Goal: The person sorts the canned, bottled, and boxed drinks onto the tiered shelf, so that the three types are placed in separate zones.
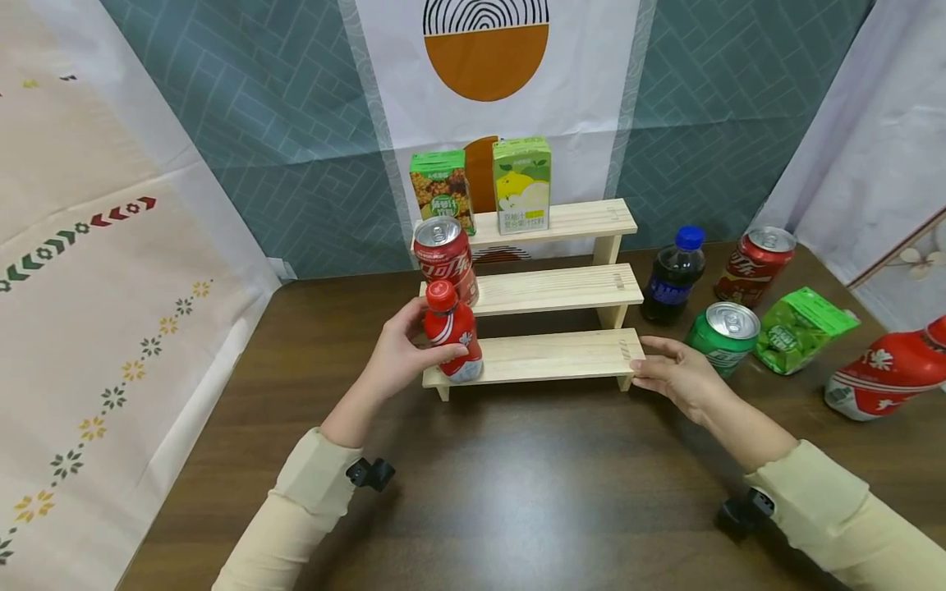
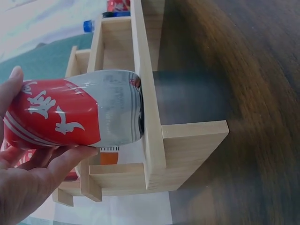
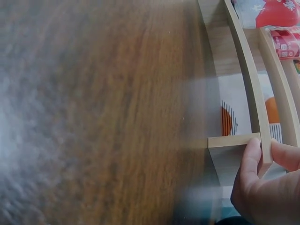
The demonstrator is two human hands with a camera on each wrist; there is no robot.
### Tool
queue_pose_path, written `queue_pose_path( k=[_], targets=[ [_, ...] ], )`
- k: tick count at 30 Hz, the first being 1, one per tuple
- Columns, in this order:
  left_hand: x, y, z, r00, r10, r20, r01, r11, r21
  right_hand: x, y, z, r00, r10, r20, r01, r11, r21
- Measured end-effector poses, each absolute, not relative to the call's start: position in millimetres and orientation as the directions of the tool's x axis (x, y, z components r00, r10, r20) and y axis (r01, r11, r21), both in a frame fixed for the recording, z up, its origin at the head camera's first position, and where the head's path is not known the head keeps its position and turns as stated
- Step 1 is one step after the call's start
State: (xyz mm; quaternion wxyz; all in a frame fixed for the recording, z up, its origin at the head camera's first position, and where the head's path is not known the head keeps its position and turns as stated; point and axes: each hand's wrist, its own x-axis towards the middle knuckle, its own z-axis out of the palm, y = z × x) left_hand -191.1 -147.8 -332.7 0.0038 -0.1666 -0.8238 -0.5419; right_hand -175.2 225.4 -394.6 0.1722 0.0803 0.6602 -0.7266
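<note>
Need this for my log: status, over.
Left hand grips red bottle at bottom step, left end. Right hand pinches its right end. Red can behind; nothing visibly blocking.

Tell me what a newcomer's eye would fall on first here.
Probably the pale three-step wooden shelf, mid-picture in the head view, on the dark table. Next, the vivid red bottle that the left hand holds at the left end of the lowest step, while the right hand grips that step's right end.
</note>
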Motion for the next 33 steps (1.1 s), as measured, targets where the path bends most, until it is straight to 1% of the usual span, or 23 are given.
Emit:
queue_pose_path(
  k=[8, 15, 17, 20, 24, 29, 31, 33],
  targets=[
    [-196, -143, -335, -0.935, 0.283, 0.216, 0.306, 0.328, 0.894, -172, 224, -392, -0.935, -0.128, -0.330, 0.340, -0.069, -0.938],
    [-194, -142, -335, -0.946, 0.272, 0.174, 0.264, 0.340, 0.903, -171, 223, -393, -0.937, -0.133, -0.322, 0.332, -0.057, -0.942],
    [-194, -142, -335, -0.948, 0.274, 0.162, 0.253, 0.342, 0.905, -171, 222, -393, -0.941, -0.119, -0.318, 0.323, -0.025, -0.946],
    [-191, -142, -335, -0.951, 0.272, 0.146, 0.236, 0.338, 0.911, -169, 221, -392, -0.953, -0.085, -0.291, 0.286, 0.062, -0.956],
    [-185, -147, -334, -0.957, 0.259, 0.133, 0.220, 0.346, 0.912, -165, 220, -390, -0.973, -0.057, -0.222, 0.202, 0.237, -0.950],
    [-175, -158, -332, -0.962, 0.237, 0.136, 0.218, 0.366, 0.905, -156, 220, -377, -0.989, -0.061, -0.133, 0.085, 0.499, -0.862],
    [-172, -163, -332, -0.963, 0.228, 0.146, 0.223, 0.361, 0.905, -152, 220, -371, -0.992, -0.063, -0.109, 0.054, 0.565, -0.823],
    [-169, -168, -332, -0.964, 0.216, 0.157, 0.228, 0.356, 0.906, -149, 220, -365, -0.994, -0.070, -0.089, 0.031, 0.591, -0.806]
  ],
)
